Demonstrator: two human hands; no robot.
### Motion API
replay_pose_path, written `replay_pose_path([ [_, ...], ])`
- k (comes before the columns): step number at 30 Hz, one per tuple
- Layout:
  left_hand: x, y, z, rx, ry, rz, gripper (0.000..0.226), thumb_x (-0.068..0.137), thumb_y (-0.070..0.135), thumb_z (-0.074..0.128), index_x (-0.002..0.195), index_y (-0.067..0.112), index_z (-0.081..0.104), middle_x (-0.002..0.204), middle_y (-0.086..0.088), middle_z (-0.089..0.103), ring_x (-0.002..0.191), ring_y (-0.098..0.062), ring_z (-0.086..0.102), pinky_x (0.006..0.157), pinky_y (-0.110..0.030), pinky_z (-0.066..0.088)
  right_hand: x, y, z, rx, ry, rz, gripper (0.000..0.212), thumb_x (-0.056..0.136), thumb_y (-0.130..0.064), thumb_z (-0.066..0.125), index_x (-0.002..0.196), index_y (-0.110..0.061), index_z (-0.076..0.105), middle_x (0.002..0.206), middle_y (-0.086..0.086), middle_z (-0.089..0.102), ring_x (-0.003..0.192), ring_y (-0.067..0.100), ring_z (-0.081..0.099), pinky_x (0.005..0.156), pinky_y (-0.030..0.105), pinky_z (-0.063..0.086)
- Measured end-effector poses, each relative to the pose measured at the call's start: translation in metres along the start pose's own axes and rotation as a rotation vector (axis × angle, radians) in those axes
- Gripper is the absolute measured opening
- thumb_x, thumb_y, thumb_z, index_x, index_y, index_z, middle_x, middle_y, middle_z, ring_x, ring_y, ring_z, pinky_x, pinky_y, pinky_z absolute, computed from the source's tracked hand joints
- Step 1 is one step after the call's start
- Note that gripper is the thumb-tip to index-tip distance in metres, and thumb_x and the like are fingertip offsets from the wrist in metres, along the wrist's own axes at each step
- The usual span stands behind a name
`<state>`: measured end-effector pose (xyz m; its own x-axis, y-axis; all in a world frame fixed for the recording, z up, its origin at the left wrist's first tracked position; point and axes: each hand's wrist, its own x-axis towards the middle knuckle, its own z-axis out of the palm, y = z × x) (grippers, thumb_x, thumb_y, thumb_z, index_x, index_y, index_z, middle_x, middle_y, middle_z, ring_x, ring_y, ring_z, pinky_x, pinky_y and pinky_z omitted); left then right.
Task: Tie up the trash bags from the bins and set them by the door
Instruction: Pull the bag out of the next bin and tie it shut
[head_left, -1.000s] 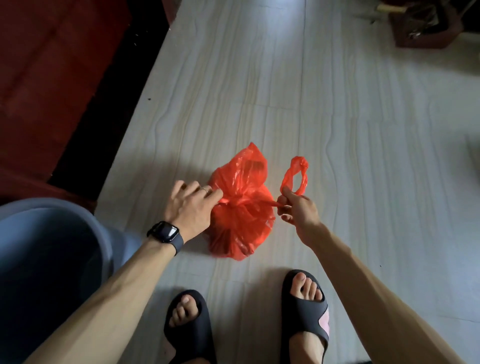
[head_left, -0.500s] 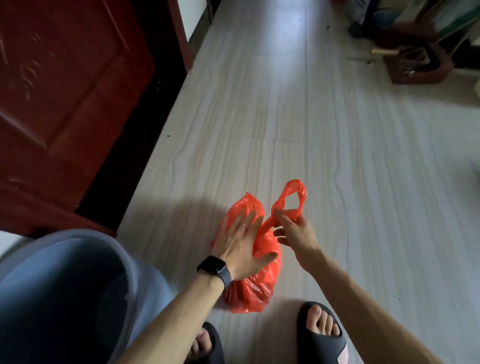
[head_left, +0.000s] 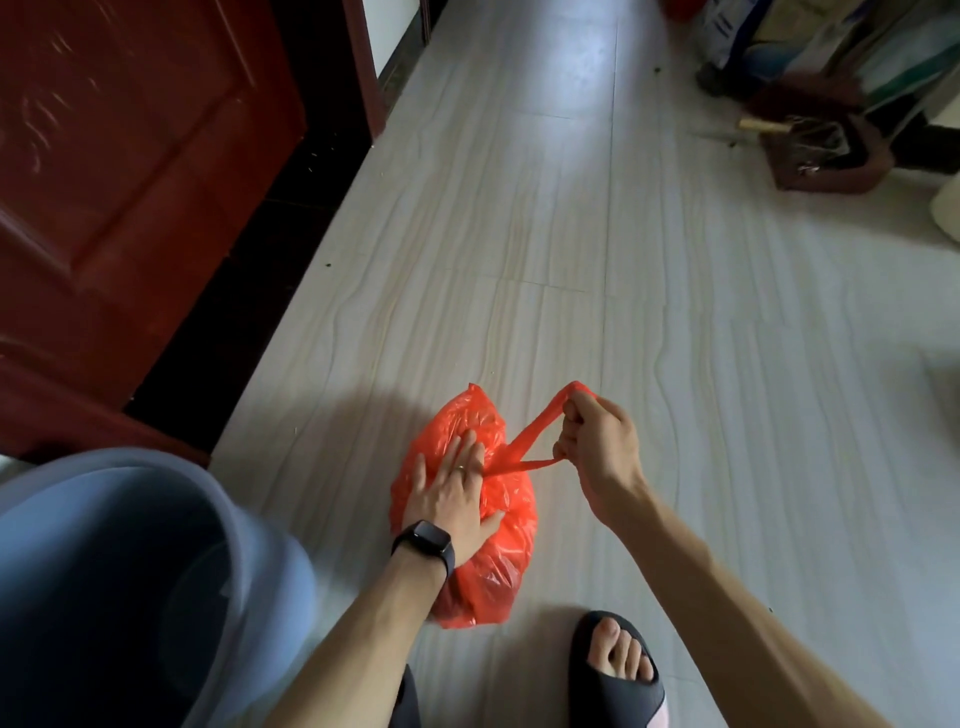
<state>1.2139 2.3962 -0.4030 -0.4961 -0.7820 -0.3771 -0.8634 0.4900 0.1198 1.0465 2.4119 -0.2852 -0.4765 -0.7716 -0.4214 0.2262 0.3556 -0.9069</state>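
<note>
red trash bag (head_left: 501, 566) on the near floor (head_left: 727, 364), right of the blue bin (head_left: 104, 571), pinned under the flat, straight-fingered left grip (head_left: 452, 493); right grip (head_left: 597, 441) curled round its stretched handle loop (head_left: 530, 430). best to press the bulge down and draw the loop taut gently, sparing the thin plastic. no readable writing or brand anywhere.

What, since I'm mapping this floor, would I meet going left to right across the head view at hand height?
Blue bin → left hand, flat on the red bag → right hand, gripping the bag's handle loop.
</note>
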Motion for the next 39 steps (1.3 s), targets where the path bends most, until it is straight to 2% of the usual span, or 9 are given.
replay_pose_path([
  [9,-0.007,-0.007,-0.002,-0.111,0.042,0.056,0.09,0.089,0.069,0.034,0.156,0.02,-0.002,0.164,0.002,-0.011,0.15,-0.015,-0.013,0.12,-0.054,-0.003,-0.007,-0.002,-0.006,-0.08,0.034,-0.006,0.028,0.091,-0.009,0.042,0.063,-0.011,0.04,0.052,-0.003,0.032,0.051,0.015,0.03,0.056,0.031,0.037],
  [14,-0.023,-0.006,-0.005,-0.332,0.314,0.116,0.082,0.087,0.075,0.033,0.153,0.027,0.021,0.16,0.005,0.024,0.149,-0.013,0.017,0.117,-0.048,0.022,-0.004,-0.002,0.0,-0.007,0.042,-0.019,0.012,0.091,-0.012,0.051,0.081,-0.008,0.053,0.065,0.001,0.046,0.054,0.015,0.04,0.054,0.032,0.039],
  [20,-0.019,0.007,0.004,-0.065,0.043,0.05,0.122,0.069,0.089,0.039,0.152,0.022,-0.018,0.16,0.005,-0.025,0.148,-0.025,-0.022,0.118,-0.056,-0.011,-0.006,-0.005,0.003,0.052,-0.016,-0.045,0.026,0.087,-0.006,0.05,0.062,-0.01,0.052,0.059,0.004,0.04,0.043,0.012,0.032,0.046,0.027,0.029],
  [25,-0.002,-0.014,0.008,-0.015,-0.009,0.042,0.121,0.069,0.087,0.041,0.153,0.021,-0.015,0.159,0.007,-0.028,0.146,-0.015,-0.026,0.114,-0.066,-0.004,0.0,-0.004,0.002,0.04,-0.049,-0.029,0.024,0.077,-0.01,0.048,0.053,-0.015,0.046,0.057,0.008,0.037,0.042,0.014,0.03,0.046,0.026,0.027],
  [29,0.002,-0.013,0.012,-0.016,-0.023,0.064,0.12,0.071,0.086,0.039,0.153,0.018,-0.016,0.159,0.005,-0.029,0.146,-0.015,-0.027,0.114,-0.066,-0.004,0.011,-0.023,0.02,-0.137,-0.15,-0.093,0.038,0.083,-0.009,0.051,0.047,-0.02,0.052,0.048,-0.003,0.041,0.044,0.014,0.036,0.046,0.027,0.029],
  [32,0.003,-0.018,0.01,-0.047,-0.061,0.059,0.12,0.07,0.086,0.039,0.153,0.019,-0.017,0.158,0.006,-0.031,0.145,-0.013,-0.03,0.114,-0.064,-0.008,0.028,-0.038,0.034,-0.292,-0.278,-0.068,0.027,0.088,-0.005,0.052,0.061,-0.006,0.057,0.052,-0.001,0.045,0.049,0.017,0.04,0.049,0.031,0.032],
  [35,0.0,-0.017,0.0,-0.055,-0.14,0.067,0.123,0.069,0.087,0.041,0.152,0.018,-0.018,0.156,0.007,-0.034,0.143,-0.013,-0.032,0.114,-0.064,-0.01,0.038,-0.058,0.042,-0.551,-0.438,-0.024,0.023,0.09,-0.015,0.057,0.077,0.003,0.064,0.06,0.007,0.057,0.055,0.016,0.051,0.054,0.029,0.041],
  [37,0.003,-0.02,-0.02,-0.034,-0.27,0.068,0.125,0.067,0.087,0.045,0.154,0.017,-0.011,0.159,0.006,-0.028,0.145,-0.015,-0.028,0.115,-0.063,-0.006,0.038,-0.078,0.046,-0.812,-0.516,-0.008,0.025,0.09,-0.03,0.058,0.081,-0.009,0.069,0.072,0.003,0.068,0.066,0.013,0.059,0.063,0.029,0.046],
  [39,0.009,-0.023,-0.053,-0.018,-0.412,0.059,0.116,0.07,0.08,0.052,0.155,0.012,0.011,0.164,0.002,-0.004,0.151,-0.021,-0.009,0.117,-0.06,0.007,0.031,-0.102,0.049,-1.014,-0.572,-0.005,0.024,0.092,-0.039,0.055,0.085,-0.02,0.068,0.084,-0.001,0.07,0.08,0.014,0.064,0.074,0.033,0.052],
])
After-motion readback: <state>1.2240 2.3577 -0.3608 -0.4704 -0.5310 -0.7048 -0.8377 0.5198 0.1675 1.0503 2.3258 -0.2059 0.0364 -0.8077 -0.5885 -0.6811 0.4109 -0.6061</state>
